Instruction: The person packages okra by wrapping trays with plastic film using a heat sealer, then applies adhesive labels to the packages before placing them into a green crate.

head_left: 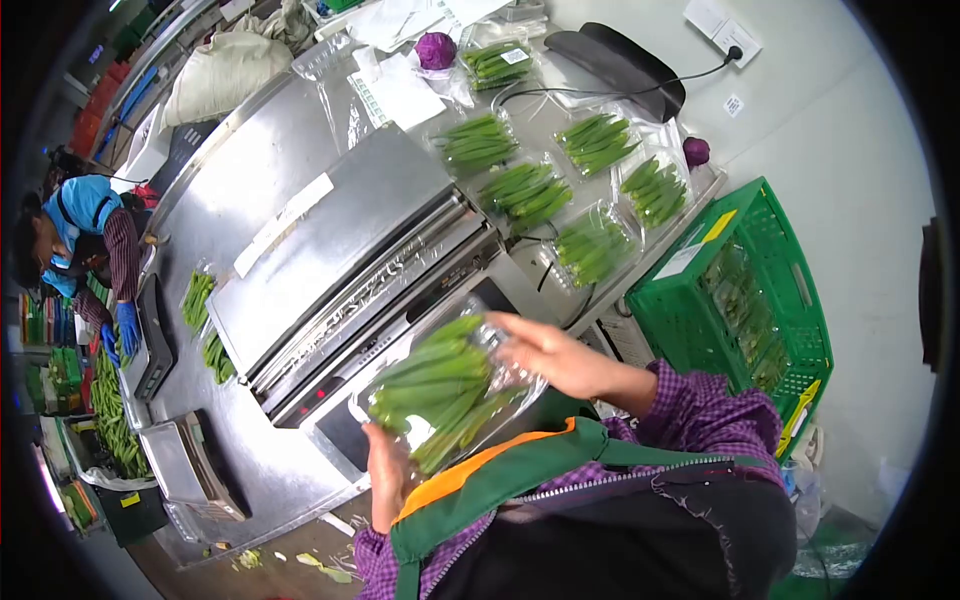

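Note:
A clear plastic-wrapped pack of long green vegetables (435, 390), possibly okra, is held in front of my body, slightly blurred. My right hand (560, 360) grips its right end, where the film is bunched. Around its lower left edge, my left hand (388, 475) is closed, thumb up and the other fingers mostly hidden. Just beyond the pack is a metal film-wrapping machine (340, 240) with red lights on its front. Loose green vegetables (215, 355) lie at the machine's left side.
Several wrapped green packs (525, 195) and a purple cabbage (435, 51) lie behind the machine. A green crate (735, 300) with more packs stands right. Scales (190, 465) sit at left. A co-worker's blue-gloved hands (127, 325) are across the table.

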Demonstrator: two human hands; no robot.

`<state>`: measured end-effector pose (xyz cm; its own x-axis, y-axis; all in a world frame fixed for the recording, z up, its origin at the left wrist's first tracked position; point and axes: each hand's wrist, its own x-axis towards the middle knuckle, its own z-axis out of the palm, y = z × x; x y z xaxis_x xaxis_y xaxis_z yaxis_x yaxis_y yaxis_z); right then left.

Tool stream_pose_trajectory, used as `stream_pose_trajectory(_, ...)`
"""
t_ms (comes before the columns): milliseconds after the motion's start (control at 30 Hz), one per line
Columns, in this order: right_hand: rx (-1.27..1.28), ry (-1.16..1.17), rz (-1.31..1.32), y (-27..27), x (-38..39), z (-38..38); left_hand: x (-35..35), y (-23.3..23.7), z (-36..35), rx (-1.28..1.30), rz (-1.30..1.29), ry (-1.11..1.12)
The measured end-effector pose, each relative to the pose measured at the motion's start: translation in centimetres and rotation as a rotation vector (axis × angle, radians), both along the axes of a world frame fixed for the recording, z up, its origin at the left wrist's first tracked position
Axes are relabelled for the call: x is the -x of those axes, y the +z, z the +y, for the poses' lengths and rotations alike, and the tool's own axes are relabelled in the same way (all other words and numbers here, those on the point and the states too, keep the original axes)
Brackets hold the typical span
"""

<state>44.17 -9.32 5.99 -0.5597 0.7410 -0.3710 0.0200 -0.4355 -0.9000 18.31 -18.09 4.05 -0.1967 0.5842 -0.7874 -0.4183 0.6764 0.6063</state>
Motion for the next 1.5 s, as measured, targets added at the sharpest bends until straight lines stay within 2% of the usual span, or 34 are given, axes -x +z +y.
stream_pose_trajectory(33, 0.05, -0.097, 0.049, -0.7, -0.8, 1.3, -0.9, 0.0, 1.0, -0.027, -0.075, -0.004)
stream_pose_trajectory(67, 0.103, -0.194, 0.096, -1.9, -1.8, 2.8, 0.0, -3.2, 0.7, -0.057, -0.127, -0.065)
stream_pose_trajectory(133, -0.052, -0.344, -0.001, -3.0, -5.3, 7.9, -3.6, 0.2, 4.2, -0.568, -0.441, -0.276)
stream_pose_trajectory(200, -0.083, -0.591, -0.032, -1.0, -8.5, 13.2, -3.6, 0.2, 5.3, -0.502, -0.277, -0.342)
stream_pose_trajectory(233, -0.153, -0.613, -0.066, -1.3, -10.7, 16.1, -3.4, -0.3, 5.5, -0.454, -0.242, -0.301)
stream_pose_trajectory(267, -0.222, -0.634, -0.101, -2.0, -13.2, 19.4, -3.2, -0.8, 5.7, -0.423, -0.199, -0.268)
stream_pose_trajectory(333, -0.387, -0.754, -0.217, -6.9, -19.1, 26.6, -3.0, -1.7, 5.8, -0.381, -0.158, -0.217)
stream_pose_trajectory(433, -0.48, -0.804, -0.359, -9.1, -22.9, 33.3, -3.8, -1.9, 6.1, -0.334, -0.139, -0.163)
stream_pose_trajectory(600, -0.433, -0.781, -0.41, -14.6, -26.6, 40.9, -4.9, -1.9, 6.9, -0.242, -0.086, -0.117)
stream_pose_trajectory(667, -0.623, -0.728, -0.755, -16.7, -27.4, 42.7, -5.3, -1.7, 7.3, -0.203, -0.073, -0.074)
stream_pose_trajectory(700, -0.622, -0.709, -0.746, -16.8, -27.2, 42.9, -5.2, -1.9, 7.3, -0.207, -0.048, -0.087)
stream_pose_trajectory(767, -0.597, -0.624, -1.395, -16.5, -26.6, 42.3, -4.7, -1.8, 7.2, -0.207, -0.041, -0.057)
stream_pose_trajectory(833, -0.619, -0.498, -1.576, -16.6, -26.4, 42.0, -3.3, -2.4, 6.5, -0.238, 0.043, -0.01)
stream_pose_trajectory(867, -0.845, -0.559, -1.454, -17.5, -26.5, 41.4, -2.3, -2.6, 6.1, -0.261, 0.101, 0.021)
stream_pose_trajectory(900, -0.876, -0.597, -1.375, -17.1, -25.4, 41.0, -1.0, -2.5, 6.0, -0.279, 0.202, 0.056)
stream_pose_trajectory(1000, -0.946, -0.321, -1.124, -15.6, -22.5, 39.7, 4.9, -2.2, 5.4, -0.389, 0.474, 0.258)
stream_pose_trajectory(1033, -0.948, -0.296, -1.041, -14.3, -20.6, 38.7, 7.2, -1.6, 5.7, -0.365, 0.56, 0.344)
stream_pose_trajectory(1167, -1.008, -0.185, -0.951, -9.3, -12.0, 36.4, 17.6, -2.4, 5.8, -0.494, 0.782, 0.537)
stream_pose_trajectory(1233, -0.859, -0.17, -0.814, -6.4, -5.9, 34.0, 23.3, -5.5, 6.0, -0.493, 0.863, 0.576)
stream_pose_trajectory(1267, -0.871, -0.155, -0.816, -5.0, -2.7, 32.8, 26.0, -7.5, 6.2, -0.47, 0.883, 0.617)
stream_pose_trajectory(1333, -0.726, -0.033, -0.558, -2.6, 3.8, 30.1, 31.0, -11.3, 6.8, -0.349, 0.895, 0.684)
stream_pose_trajectory(1400, -0.736, -0.014, -0.504, -0.4, 11.3, 26.9, 36.1, -15.2, 7.7, -0.239, 0.95, 0.712)
stream_pose_trajectory(1467, -0.662, 0.154, -0.441, 1.5, 18.4, 24.1, 41.0, -18.3, 9.0, -0.171, 1.09, 0.638)
stream_pose_trajectory(1500, -0.671, 0.233, -0.42, 2.2, 21.8, 22.8, 42.9, -18.7, 9.8, -0.158, 1.057, 0.602)
